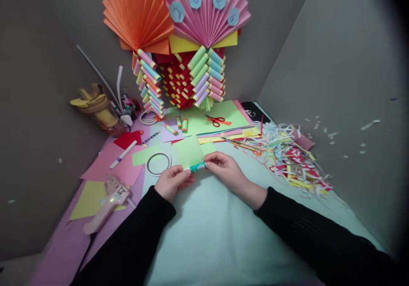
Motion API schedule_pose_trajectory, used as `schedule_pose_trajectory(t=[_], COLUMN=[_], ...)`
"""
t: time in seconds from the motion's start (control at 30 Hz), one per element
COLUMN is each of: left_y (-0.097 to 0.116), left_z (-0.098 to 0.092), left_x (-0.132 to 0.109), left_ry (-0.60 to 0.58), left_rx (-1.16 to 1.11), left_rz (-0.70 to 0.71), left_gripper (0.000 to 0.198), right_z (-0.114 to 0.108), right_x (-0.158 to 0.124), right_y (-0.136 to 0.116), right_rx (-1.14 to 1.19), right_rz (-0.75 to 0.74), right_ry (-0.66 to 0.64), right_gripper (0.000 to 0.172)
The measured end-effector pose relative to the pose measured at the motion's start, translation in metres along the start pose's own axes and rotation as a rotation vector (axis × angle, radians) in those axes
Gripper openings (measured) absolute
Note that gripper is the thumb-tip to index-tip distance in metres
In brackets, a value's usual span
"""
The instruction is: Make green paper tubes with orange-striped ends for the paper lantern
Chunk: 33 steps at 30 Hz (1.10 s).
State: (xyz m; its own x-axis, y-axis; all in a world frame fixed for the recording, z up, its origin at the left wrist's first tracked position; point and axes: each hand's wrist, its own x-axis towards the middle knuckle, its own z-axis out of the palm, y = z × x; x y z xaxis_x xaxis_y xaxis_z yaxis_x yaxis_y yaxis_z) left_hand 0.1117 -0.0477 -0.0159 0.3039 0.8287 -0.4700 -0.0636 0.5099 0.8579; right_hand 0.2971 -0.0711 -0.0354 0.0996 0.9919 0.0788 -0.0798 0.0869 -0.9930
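A small teal and white glue stick (197, 167) lies level between my two hands, over the pale green table cover. My left hand (174, 179) pinches its left end between thumb and fingers. At the other end, my right hand (226, 170) grips it with its thumb and fingertips. A light green paper sheet (188, 150) lies just behind the glue stick. Left of that sheet, close to my left hand, is a roll of white tape (159, 164) lying flat.
A pink hot glue gun (108, 203) rests on the left, its cord trailing forward. Red scissors (216, 120) lie on green paper at the back, near small rolled paper tubes (185, 125). Paper shreds (297, 158) are heaped right. Folded paper fans (207, 11) hang on the wall.
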Motion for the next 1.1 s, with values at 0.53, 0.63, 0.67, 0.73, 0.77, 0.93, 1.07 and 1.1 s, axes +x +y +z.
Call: schedule_pose_trajectory(t=[0.53, 0.63, 0.67, 0.73, 0.77, 0.93, 1.07, 1.1], left_y=[0.008, 0.009, 0.009, 0.010, 0.010, 0.010, 0.005, 0.004], left_z=[0.000, 0.001, 0.001, 0.002, 0.002, 0.003, 0.002, 0.002], left_x=[-0.001, -0.001, -0.001, -0.002, -0.003, -0.005, -0.005, -0.005], left_ry=[0.025, 0.036, 0.033, 0.024, 0.020, -0.016, -0.026, -0.017], left_rx=[-0.199, -0.221, -0.224, -0.226, -0.226, -0.181, -0.163, -0.158], left_rz=[-0.088, -0.128, -0.137, -0.149, -0.152, -0.128, 0.016, 0.088], left_gripper=[0.015, 0.018, 0.019, 0.021, 0.021, 0.020, 0.029, 0.043], right_z=[-0.001, -0.002, -0.003, -0.003, -0.004, -0.004, -0.005, -0.005], right_x=[-0.010, -0.010, -0.010, -0.009, -0.009, -0.008, -0.005, -0.004], right_y=[-0.004, -0.002, -0.001, -0.001, -0.002, -0.005, -0.002, -0.001], right_rx=[-0.217, -0.260, -0.270, -0.281, -0.282, -0.229, -0.163, -0.146], right_rz=[-0.325, -0.397, -0.415, -0.434, -0.435, -0.391, -0.341, -0.325], right_ry=[-0.150, -0.144, -0.133, -0.113, -0.107, -0.085, -0.032, -0.013], right_gripper=[0.031, 0.032, 0.031, 0.028, 0.026, 0.019, 0.017, 0.017])
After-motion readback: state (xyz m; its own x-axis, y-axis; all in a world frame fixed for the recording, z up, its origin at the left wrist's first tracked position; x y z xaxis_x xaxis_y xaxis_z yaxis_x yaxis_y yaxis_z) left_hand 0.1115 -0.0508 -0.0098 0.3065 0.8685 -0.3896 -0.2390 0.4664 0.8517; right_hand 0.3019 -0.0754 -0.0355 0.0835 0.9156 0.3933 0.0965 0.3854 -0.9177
